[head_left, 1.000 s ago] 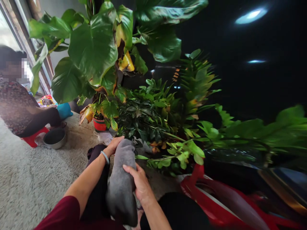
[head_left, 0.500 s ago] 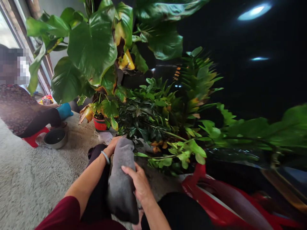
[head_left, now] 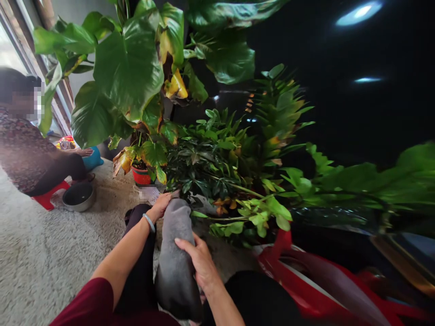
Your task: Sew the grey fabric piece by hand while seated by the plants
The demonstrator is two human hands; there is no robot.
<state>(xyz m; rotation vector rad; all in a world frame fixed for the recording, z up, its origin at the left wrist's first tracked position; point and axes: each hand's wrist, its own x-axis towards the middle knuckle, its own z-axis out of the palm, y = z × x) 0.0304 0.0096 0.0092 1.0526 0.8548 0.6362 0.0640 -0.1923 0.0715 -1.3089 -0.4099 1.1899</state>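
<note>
A long, rounded piece of grey plush fabric (head_left: 176,226) lies between my knees, lighter at the far end and darker toward me. My left hand (head_left: 162,204) holds it at the far end, where a small flap of it sticks out; the fingertips are partly hidden. Across its right side wraps my right hand (head_left: 199,260), thumb on top and fingers out of sight beneath. Whether the plush is stuffed or is drawn over something I cannot tell.
At left a person (head_left: 27,149) sits on a red stool (head_left: 50,194), beside a grey basin (head_left: 79,198). Ahead stands a red pot (head_left: 141,175) with a large-leaved plant (head_left: 129,68). Leafy branches (head_left: 261,217) reach in from the right, above a red bag-like thing (head_left: 306,280).
The near end of the grey plush has swung slightly right and down, and my right hand has shifted a little with it. The seated person's hand shows more clearly near the blue thing.
</note>
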